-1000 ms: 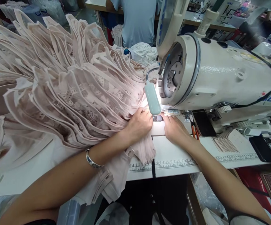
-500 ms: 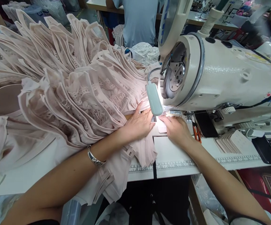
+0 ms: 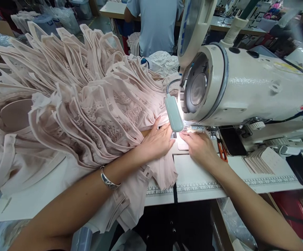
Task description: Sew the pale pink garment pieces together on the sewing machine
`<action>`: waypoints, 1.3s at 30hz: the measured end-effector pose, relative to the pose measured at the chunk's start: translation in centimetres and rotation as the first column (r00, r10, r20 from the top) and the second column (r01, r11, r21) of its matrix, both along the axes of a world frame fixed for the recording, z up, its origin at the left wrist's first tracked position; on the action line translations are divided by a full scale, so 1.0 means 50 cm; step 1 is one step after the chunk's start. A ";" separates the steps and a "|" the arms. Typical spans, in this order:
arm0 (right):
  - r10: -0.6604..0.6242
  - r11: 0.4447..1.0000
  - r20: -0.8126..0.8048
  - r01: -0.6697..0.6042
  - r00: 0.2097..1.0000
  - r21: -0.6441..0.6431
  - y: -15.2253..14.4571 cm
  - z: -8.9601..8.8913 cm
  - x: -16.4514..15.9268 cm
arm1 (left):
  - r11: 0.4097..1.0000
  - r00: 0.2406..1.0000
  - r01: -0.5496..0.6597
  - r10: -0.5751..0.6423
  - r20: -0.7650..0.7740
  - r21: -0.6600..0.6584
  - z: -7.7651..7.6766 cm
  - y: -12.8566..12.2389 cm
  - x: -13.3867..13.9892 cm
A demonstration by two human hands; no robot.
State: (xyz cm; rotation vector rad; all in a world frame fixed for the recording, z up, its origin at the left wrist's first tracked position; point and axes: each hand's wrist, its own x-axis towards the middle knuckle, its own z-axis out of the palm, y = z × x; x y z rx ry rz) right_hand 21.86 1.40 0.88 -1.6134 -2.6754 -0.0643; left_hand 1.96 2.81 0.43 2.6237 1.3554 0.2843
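Fingers [image 3: 165, 131] of the left hand [image 3: 155, 142] spread flat, palm down, resting on pale pink fabric; not curled round anything visible. Right hand [image 3: 200, 148]: fingers bunched and pointing at the needle area, tips on the small plate beneath the machine; can't tell if they pinch anything.

Nearest: dark clothing [image 3: 177, 223] in the lap, clear plastic box [image 3: 81, 240] cut off by the bottom edge, silver bracelet [image 3: 109, 179] on the left wrist. White table [image 3: 193, 167] with a printed ruler strip [image 3: 198, 187] along its near edge, partly covered by fabric and the right forearm.

Pile of pink garments [image 3: 96, 101] on the table's left side, behind and under the left forearm. Long axis slants from upper left down to the needle; straps fan out upper left, folds narrow toward the lamp. Lower flaps hang over the near edge. Individual pieces hard to separate; left side cut off.

Green lamp [image 3: 174, 115] blocks the needle; glare washes out fabric there. Sewing machine [image 3: 256, 87] lies across the right, its lettering cropped. Orange-handled scissors [image 3: 222, 152] and dark phone [image 3: 232, 140] just beside the right hand.

Farther: white lace [image 3: 164, 61] behind the pile, then a person in a blue shirt [image 3: 156, 28], head out of frame.
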 end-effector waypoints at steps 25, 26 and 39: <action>-0.030 0.993 0.066 0.038 0.997 -0.112 0.002 0.013 -0.011 | 0.999 1.000 -0.020 0.021 -0.007 0.049 -0.001 -0.005 -0.001; -0.040 0.992 0.071 0.049 0.997 -0.120 0.003 0.013 -0.011 | 0.999 1.000 -0.022 0.022 -0.007 0.050 -0.001 -0.005 -0.001; -0.011 1.000 0.049 0.012 0.999 -0.009 0.003 -0.001 -0.012 | 0.998 1.000 -0.026 0.026 -0.004 0.059 0.003 -0.008 -0.002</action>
